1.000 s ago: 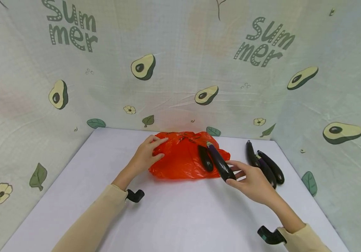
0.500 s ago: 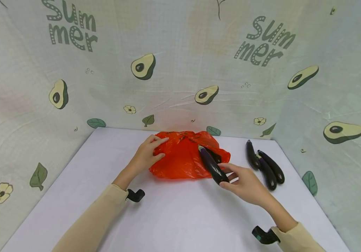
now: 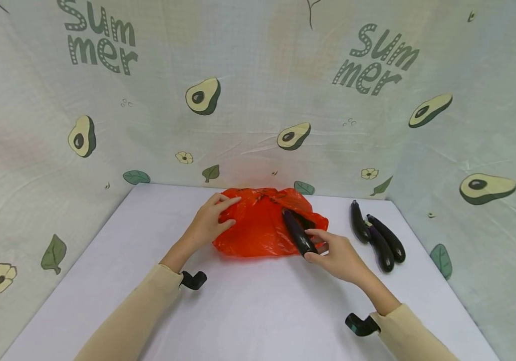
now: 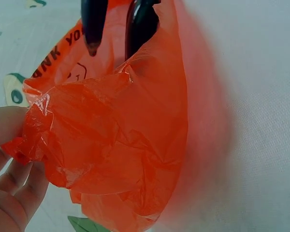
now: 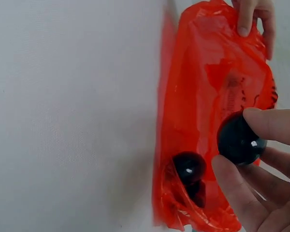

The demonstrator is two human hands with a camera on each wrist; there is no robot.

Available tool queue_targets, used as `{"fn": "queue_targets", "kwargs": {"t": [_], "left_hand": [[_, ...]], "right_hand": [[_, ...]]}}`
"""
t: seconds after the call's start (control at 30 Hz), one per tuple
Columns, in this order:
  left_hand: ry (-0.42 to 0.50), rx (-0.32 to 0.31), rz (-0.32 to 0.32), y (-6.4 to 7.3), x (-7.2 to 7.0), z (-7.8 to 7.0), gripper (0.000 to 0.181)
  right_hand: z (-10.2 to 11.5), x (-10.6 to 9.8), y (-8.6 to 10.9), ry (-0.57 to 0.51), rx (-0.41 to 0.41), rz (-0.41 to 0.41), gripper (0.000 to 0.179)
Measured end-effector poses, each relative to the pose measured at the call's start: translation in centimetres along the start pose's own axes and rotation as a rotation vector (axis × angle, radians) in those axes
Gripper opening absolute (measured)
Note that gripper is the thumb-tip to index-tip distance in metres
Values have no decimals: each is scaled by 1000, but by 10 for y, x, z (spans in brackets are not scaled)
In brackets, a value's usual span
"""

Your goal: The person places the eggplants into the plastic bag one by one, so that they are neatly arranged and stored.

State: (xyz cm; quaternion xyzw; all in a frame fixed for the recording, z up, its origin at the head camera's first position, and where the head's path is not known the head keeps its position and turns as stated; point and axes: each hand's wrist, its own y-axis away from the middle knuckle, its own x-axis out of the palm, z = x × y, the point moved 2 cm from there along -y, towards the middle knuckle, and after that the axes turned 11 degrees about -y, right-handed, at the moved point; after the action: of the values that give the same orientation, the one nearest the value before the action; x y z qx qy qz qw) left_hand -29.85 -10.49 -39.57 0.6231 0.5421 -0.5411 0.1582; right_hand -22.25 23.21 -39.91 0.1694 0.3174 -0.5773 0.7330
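Observation:
A red plastic bag (image 3: pixel 251 230) lies on its side at the back middle, its mouth facing right. My left hand (image 3: pixel 206 223) pinches a gathered part of the bag's left end between thumb and fingers, as the left wrist view shows. With thumb and fingers, my right hand (image 3: pixel 339 258) grips the blunt end of a dark, glossy eggplant (image 3: pixel 302 240). Its stem end points into the bag's mouth, hidden from the head view by the red plastic. Another eggplant (image 5: pixel 188 166) rests inside the bag near the opening.
Right of the bag, three more eggplants (image 3: pixel 380 248) lie close together on the white table (image 3: pixel 249 311). Behind the table and along both sides hangs a pale cloth (image 3: pixel 249 100) printed with avocados and leaves.
My right hand has moved left, bringing the eggplant from in front of the bag to its mouth, stem end now inside. My left hand has stayed in place.

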Motion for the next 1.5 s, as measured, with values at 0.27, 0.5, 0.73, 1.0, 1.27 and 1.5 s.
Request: {"fn": "queue_targets", "kwargs": {"t": [0.27,0.5,0.73,1.0,1.27,1.5], "left_hand": [[14,-13,-2,1,-1,3,66],[18,-7,2,1,-2,3,65],[26,-8,5,0,-2,2,65],[23,-14,14,0,-1,4,64],[24,-1,-1,0,0,5,65],[31,-8,2,0,-2,3,64]], "right_hand": [[-8,15,-19,-38,24,-18,57],[-11,27,-33,-29,60,-41,55],[-14,34,-39,-25,71,-66,55],[-18,40,-46,-23,80,-95,55],[-20,48,-50,-43,89,-113,54],[-25,53,-52,-41,107,-119,55]]}}
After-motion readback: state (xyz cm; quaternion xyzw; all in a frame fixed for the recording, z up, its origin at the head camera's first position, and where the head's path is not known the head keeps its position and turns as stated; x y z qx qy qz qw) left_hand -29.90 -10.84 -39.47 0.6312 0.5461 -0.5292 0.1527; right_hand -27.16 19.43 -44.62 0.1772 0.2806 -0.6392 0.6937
